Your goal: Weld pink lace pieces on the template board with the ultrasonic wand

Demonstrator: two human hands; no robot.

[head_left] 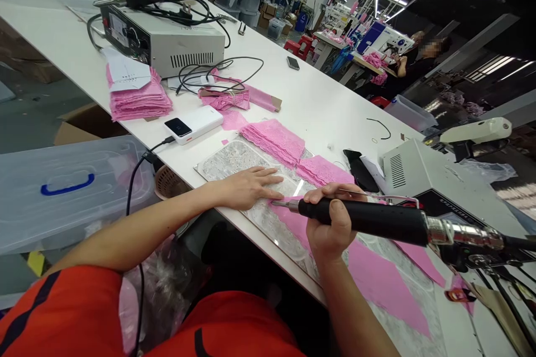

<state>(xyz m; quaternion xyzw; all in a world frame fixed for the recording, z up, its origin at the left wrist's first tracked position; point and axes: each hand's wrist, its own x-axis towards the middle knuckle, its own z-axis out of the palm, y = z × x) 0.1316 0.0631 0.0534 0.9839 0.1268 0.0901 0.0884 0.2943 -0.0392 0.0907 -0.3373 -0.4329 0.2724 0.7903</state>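
Observation:
My right hand (330, 223) is wrapped around a black cylindrical tool (372, 218) with a narrow metal tip. The tip touches a pink fabric piece (295, 224) close to the fingers of my left hand. My left hand (251, 187) lies flat with fingers spread, pressing on a clear plate over a grey speckled board (230, 157). Two stacks of cut pink fabric, a left stack (274, 140) and a right stack (324, 171), lie just beyond my hands. A larger pink fabric sheet (383, 284) extends under my right forearm.
A power bank (195, 125) with a cable lies left, beside a layered pink stack (140, 95). Behind stands a control box (184, 42) bearing another tool and looped cables. On the right is a second grey box (444, 178). A plastic bin (75, 189) stands below the table edge.

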